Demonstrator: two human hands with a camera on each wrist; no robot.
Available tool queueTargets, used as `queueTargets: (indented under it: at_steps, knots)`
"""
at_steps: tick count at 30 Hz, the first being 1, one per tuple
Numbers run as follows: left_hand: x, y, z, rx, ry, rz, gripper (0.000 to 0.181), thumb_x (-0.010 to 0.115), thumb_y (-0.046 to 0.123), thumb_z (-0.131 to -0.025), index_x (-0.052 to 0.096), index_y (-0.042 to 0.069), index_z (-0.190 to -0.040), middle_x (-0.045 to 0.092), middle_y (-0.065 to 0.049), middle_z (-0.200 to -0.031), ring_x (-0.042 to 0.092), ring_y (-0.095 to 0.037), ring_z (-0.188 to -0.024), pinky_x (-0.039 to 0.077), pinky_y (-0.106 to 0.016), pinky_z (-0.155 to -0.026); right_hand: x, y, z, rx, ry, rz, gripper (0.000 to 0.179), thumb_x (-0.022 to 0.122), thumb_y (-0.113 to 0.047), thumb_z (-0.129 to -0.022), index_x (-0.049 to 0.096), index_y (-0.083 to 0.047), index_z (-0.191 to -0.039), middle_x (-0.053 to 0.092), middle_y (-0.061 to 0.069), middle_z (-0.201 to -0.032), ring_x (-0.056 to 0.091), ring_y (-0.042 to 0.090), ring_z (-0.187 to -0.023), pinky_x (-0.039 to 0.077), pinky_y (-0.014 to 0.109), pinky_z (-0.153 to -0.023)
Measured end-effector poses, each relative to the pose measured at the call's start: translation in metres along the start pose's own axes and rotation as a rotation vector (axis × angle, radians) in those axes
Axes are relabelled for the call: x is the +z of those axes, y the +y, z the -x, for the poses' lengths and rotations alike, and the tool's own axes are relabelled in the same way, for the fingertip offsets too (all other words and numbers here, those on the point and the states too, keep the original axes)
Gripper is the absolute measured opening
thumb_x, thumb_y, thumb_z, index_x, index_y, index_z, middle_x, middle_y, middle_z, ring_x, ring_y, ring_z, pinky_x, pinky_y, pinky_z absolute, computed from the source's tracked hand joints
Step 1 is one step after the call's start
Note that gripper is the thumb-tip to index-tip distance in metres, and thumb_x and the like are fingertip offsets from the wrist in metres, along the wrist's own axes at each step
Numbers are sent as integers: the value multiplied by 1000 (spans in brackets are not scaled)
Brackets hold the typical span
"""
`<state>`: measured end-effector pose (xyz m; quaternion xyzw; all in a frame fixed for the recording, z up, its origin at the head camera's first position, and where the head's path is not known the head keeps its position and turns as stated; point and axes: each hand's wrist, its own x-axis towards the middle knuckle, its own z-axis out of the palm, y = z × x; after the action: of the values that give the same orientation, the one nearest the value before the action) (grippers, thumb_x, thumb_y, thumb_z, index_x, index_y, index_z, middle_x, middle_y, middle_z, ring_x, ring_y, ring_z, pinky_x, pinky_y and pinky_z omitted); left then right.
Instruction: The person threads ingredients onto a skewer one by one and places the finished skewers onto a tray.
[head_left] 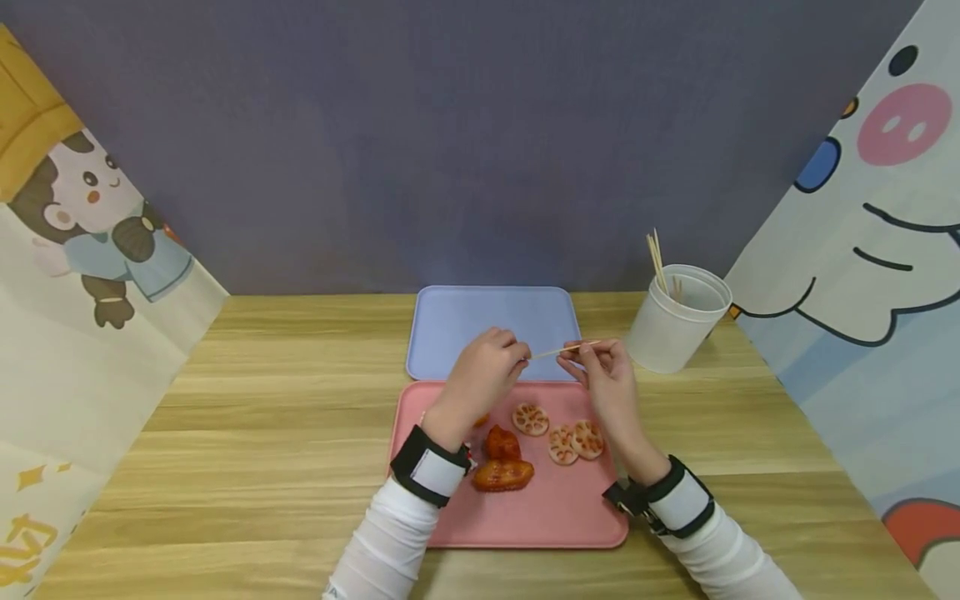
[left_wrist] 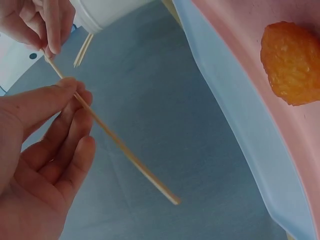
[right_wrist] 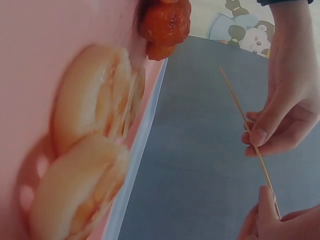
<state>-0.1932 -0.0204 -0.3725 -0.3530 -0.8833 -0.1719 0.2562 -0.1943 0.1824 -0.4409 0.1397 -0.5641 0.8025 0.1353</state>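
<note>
A thin wooden skewer [head_left: 551, 352] is held between both hands, over the blue tray [head_left: 491, 321]. My left hand [head_left: 486, 373] pinches it between thumb and fingertips; in the left wrist view the blunt end of the skewer [left_wrist: 131, 156] sticks out past that grip. The other end part is pinched by my right hand [head_left: 611, 383], seen also at the bottom of the right wrist view. Below the hands, the pink tray [head_left: 555, 517] bears lotus root slices [head_left: 530, 419] on the right and glazed, wing-like meat pieces [head_left: 502, 476] beside the left wrist. My left forearm hides part of that tray.
A white bucket [head_left: 669, 329] with several skewers [head_left: 656, 260] leaning in it stands right of the blue tray. Behind the wooden table [head_left: 285, 417] rises a dark grey-blue panel [head_left: 480, 150]. Panels with cartoon prints flank both sides.
</note>
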Motion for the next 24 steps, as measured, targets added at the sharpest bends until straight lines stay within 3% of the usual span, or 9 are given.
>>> queueTargets:
  at_steps: [7, 14, 19, 24]
  knots:
    - [1, 0, 1, -19, -36, -11, 5, 67, 13, -88, 71, 11, -87, 63, -1, -81, 59, -16, -76, 52, -25, -71, -18, 30, -5, 30, 21, 51, 27, 52, -20, -98, 42, -1, -114, 56, 23, -116, 63, 33, -104, 53, 40, -89]
    - [2, -1, 1, -39, -5, 5, 5, 67, 13, -88, 71, 11, -86, 62, 1, -78, 60, -14, -73, 52, -25, -66, 34, -44, 6, 95, 72, 97, 27, 51, -17, -98, 46, 0, -117, 64, 6, -104, 66, 16, -97, 54, 31, -88]
    - [1, 0, -1, -89, 90, 114, 4, 68, 14, -87, 70, 11, -85, 63, 2, -78, 61, -9, -71, 51, -21, -63, 33, -54, 3, 48, 103, 173, 31, 50, -13, -98, 48, 5, -122, 63, 9, -105, 65, 18, -99, 53, 31, -88]
    - [-2, 2, -4, -151, 218, 293, 4, 68, 12, -84, 70, 9, -84, 67, 0, -79, 63, -7, -69, 51, -18, -64, 23, -56, 0, -42, 115, 280, 33, 53, -11, -96, 51, 10, -122, 64, 15, -104, 66, 19, -97, 54, 28, -85]
